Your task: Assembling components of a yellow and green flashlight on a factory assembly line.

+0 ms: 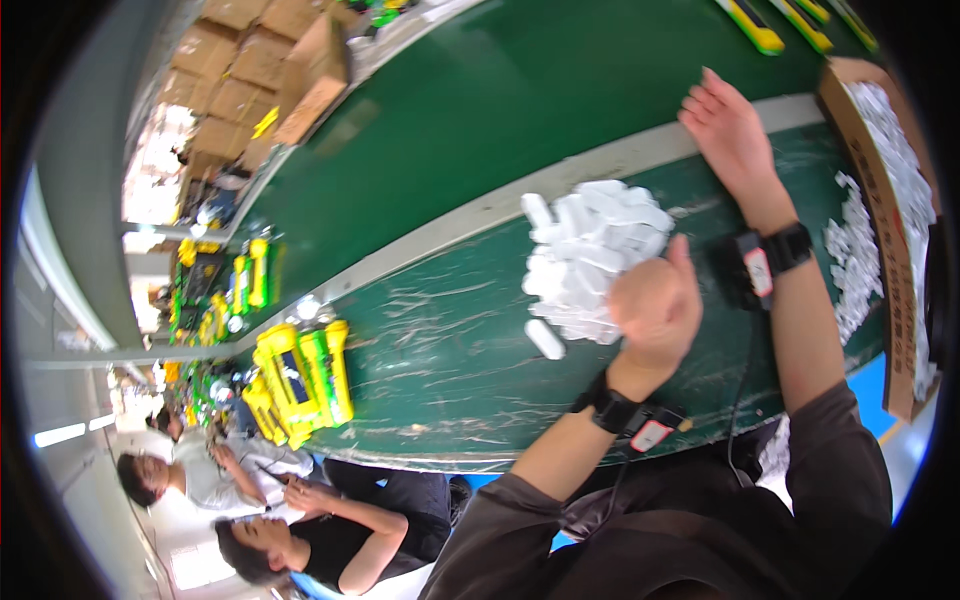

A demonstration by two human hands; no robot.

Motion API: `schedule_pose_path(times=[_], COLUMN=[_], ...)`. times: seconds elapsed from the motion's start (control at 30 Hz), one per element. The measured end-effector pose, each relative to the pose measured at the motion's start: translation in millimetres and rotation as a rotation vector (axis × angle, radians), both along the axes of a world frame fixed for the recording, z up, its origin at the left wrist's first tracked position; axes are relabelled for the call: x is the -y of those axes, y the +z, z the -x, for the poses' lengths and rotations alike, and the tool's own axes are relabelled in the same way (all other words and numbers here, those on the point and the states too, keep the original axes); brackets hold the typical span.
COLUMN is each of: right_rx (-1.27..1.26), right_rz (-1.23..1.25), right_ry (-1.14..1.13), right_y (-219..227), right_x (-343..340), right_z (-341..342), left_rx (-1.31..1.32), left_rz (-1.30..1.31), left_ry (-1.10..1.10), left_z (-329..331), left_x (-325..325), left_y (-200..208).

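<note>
On the green worktable a heap of small white oblong pieces (590, 250) lies in front of me. My left hand (658, 308) hovers at the heap's right edge, thumb up; its other fingers are blurred and turned away, so what they do cannot be made out. Farther off, over the pale rail (600, 165), my right hand (728, 130) is held with its fingers curled in. Whether something small sits in those fingers is hidden. One loose white piece (545, 340) rests at the heap's near left side.
A cardboard box (905, 290) of white pieces stands at the right, beside a smaller white scatter (853, 260). Yellow-green tool-like items (300, 380) are stacked at left; similar ones (755, 30) lie on the green belt (480, 100). Two people (330, 530) sit at lower left.
</note>
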State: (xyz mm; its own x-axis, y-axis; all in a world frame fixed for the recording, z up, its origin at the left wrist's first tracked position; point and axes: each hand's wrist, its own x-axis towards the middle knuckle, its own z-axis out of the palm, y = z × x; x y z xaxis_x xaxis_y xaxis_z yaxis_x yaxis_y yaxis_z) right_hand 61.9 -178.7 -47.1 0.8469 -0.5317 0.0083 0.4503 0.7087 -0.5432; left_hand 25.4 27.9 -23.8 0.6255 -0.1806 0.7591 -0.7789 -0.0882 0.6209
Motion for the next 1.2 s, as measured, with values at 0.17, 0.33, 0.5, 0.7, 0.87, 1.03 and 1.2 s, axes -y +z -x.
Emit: schedule_pose_path(times=[0.17, 0.33, 0.5, 0.7, 0.87, 1.03, 1.2], right_rx=[0.069, 0.026, 0.002, 0.003, -0.036, -0.071, -0.044], right_rz=[0.005, -0.014, -0.042, -0.052, -0.050, -0.062, -0.063], right_ry=[0.045, -0.015, -0.025, -0.044, -0.072, -0.098, -0.069], right_y=[-17.3, -11.7, -11.9, -8.3, 2.5, 5.4, 1.1], right_x=[6.3, 4.9, 3.3, -0.4, -8.1, -9.8, -10.0], right_z=[-0.6, 0.9, 0.3, 0.3, 1.6, 1.4, -1.8], left_rx=[-0.048, -0.034, -0.047, -0.051, -0.034, 0.000, 0.008], left_rz=[0.110, 0.156, 0.169, 0.155, 0.161, 0.161, 0.214], left_ry=[-0.170, -0.269, -0.308, -0.322, -0.323, -0.334, -0.336], left_z=[-0.5, 1.2, 1.3, 0.6, 1.3, 5.0, -4.7], left_x=[-5.3, -7.4, -7.2, -7.4, -6.8, -6.2, -9.4], left_y=[-0.1, -1.5, 1.4, 4.0, 6.4, 11.0, 46.6])
